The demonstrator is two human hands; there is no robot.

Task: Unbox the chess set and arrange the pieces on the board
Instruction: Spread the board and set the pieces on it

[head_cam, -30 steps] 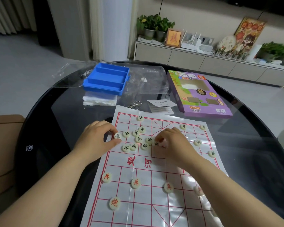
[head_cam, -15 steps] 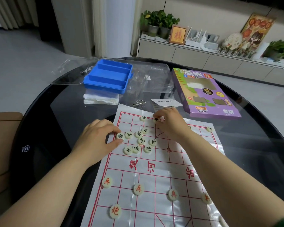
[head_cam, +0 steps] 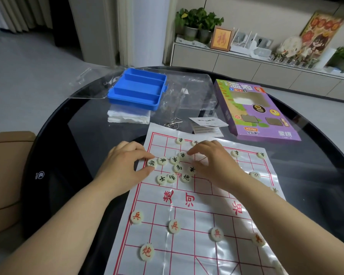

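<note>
— Where are the pieces?

— The black-lettered pieces sit bunched on the far left of the paper board, which lies flat on the dark round table. Red pawns line a row nearer me.

— And your hands?

— My left hand pinches the leftmost piece between thumb and forefinger. My right hand arches over the cluster, fingers loosely spread, a fingertip touching one piece.

— Beyond the board?

— The purple box and blue tray.

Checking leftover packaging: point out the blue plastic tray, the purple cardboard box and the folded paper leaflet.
blue plastic tray [head_cam: 136,91]: head view, middle compartment.
purple cardboard box [head_cam: 255,114]: head view, top face.
folded paper leaflet [head_cam: 207,125]: head view, centre.
</note>
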